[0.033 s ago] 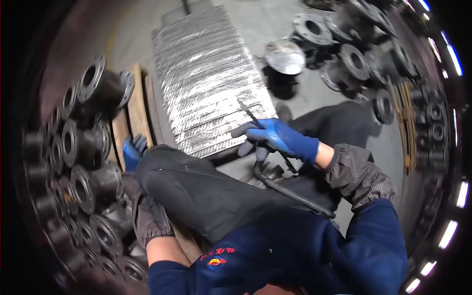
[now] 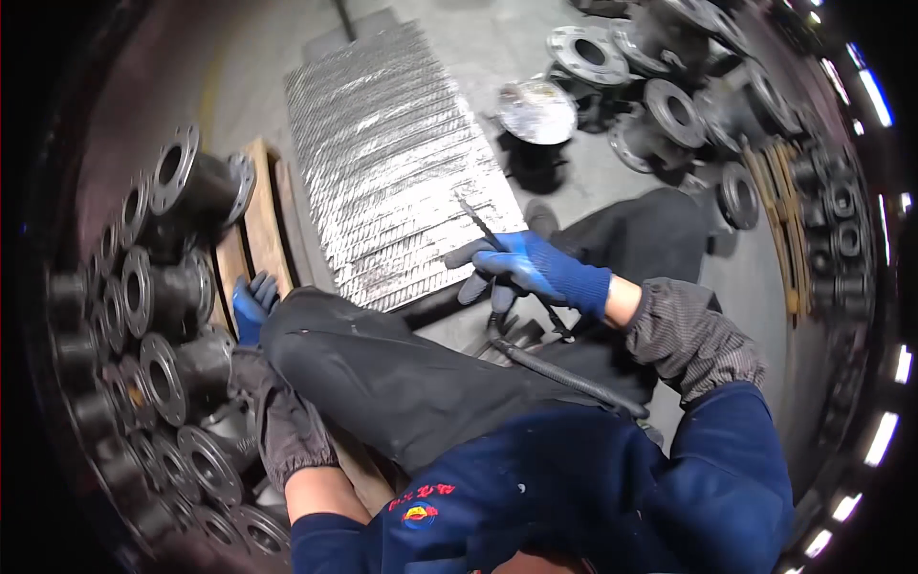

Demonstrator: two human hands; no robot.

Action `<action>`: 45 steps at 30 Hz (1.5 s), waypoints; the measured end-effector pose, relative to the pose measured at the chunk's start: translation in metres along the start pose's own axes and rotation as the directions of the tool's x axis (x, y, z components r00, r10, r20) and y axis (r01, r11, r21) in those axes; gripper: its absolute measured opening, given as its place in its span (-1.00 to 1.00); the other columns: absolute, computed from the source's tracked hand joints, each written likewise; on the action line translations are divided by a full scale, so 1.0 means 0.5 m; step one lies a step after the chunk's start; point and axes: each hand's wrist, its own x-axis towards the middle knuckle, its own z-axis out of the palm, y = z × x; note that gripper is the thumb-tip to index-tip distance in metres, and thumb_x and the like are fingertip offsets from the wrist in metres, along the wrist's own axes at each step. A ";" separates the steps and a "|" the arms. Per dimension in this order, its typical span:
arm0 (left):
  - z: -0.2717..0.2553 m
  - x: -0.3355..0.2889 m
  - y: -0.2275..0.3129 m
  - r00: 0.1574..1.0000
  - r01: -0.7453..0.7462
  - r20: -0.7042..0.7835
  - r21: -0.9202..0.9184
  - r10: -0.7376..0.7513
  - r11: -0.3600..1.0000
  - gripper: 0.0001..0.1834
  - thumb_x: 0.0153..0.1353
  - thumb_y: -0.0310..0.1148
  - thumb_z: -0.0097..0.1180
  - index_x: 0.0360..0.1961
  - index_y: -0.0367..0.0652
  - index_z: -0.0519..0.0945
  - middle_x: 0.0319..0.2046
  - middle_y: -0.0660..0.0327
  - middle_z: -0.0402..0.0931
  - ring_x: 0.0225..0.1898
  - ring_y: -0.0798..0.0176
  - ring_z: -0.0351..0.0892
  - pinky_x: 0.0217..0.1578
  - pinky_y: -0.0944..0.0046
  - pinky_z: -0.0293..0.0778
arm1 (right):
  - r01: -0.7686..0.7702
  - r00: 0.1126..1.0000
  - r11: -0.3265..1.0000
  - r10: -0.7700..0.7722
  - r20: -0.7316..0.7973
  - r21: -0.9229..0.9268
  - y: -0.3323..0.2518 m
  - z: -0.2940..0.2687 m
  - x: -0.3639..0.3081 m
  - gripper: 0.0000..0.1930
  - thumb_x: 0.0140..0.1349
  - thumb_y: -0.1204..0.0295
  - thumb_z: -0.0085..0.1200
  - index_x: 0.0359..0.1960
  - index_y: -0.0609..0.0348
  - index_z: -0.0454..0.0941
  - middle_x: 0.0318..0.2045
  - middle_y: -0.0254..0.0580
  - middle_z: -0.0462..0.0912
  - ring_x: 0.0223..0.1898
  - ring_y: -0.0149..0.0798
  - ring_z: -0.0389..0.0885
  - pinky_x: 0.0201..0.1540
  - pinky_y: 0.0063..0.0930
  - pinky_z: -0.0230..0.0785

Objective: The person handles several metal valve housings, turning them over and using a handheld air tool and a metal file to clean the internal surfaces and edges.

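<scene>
My right hand [image 2: 521, 268], in a blue and grey glove, is closed around a thin dark rod-like tool [image 2: 475, 218]. Its rough tip points up and left over a ridged silvery metal plate [image 2: 382, 163]. A black hose [image 2: 564, 378] bends below that hand and runs across my lap; whether it joins the tool is hidden. Beside my bent left knee, my left hand [image 2: 253, 306] wears a similar glove, fingers extended and nothing visible in them. It lies close to a wooden pallet board [image 2: 263, 225].
Flanged dark pipe fittings [image 2: 170, 287] are stacked along the left. More flanged fittings [image 2: 674, 115] stand on the floor at far right, near a round shiny-topped piece [image 2: 537, 110]. Another wooden pallet [image 2: 776, 225] with small fittings lies farther right. My legs [image 2: 382, 368] span the near area.
The view has shifted slightly, so the plate and the right-hand fittings appear a little farther left. Both hands keep nearly the same pose, and the right hand still holds the rod-like tool.
</scene>
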 end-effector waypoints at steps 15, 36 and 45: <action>0.318 -0.272 0.226 0.811 -0.424 0.470 0.062 0.349 0.903 -0.45 0.23 -0.01 0.00 -0.09 -0.38 0.44 -0.23 0.08 0.47 -0.36 0.26 0.53 -0.33 0.34 0.49 | 0.378 0.896 0.926 -0.371 -0.245 -0.021 0.059 -0.046 -0.143 -0.64 0.34 0.23 -0.22 0.03 0.14 0.43 -0.35 -0.15 0.66 -0.57 -0.52 0.52 -0.48 -0.66 0.36; 1.056 -0.416 0.068 0.500 -0.694 0.862 0.457 -0.085 0.557 -0.53 0.21 -0.09 0.06 -0.17 -0.40 0.52 -0.38 0.04 0.58 -0.42 0.24 0.59 -0.41 0.35 0.53 | 0.907 0.249 0.418 -0.416 -0.875 0.060 -0.095 -0.528 -0.283 -0.43 0.30 -0.03 -0.32 -0.01 0.24 0.42 -0.30 0.00 0.66 -0.59 -0.49 0.54 -0.72 -0.84 0.10; 1.413 -0.498 0.031 0.267 -0.948 0.939 0.296 -0.214 0.116 -0.50 0.15 -0.03 0.12 -0.16 -0.31 0.55 -0.38 0.20 0.55 -0.46 0.34 0.50 -0.40 0.39 0.44 | 0.948 0.278 0.245 -0.314 -0.908 0.205 -0.060 -0.525 -0.377 -0.46 0.32 0.01 -0.36 -0.01 0.21 0.44 -0.33 -0.12 0.65 -0.55 -0.53 0.50 -0.62 -0.82 0.10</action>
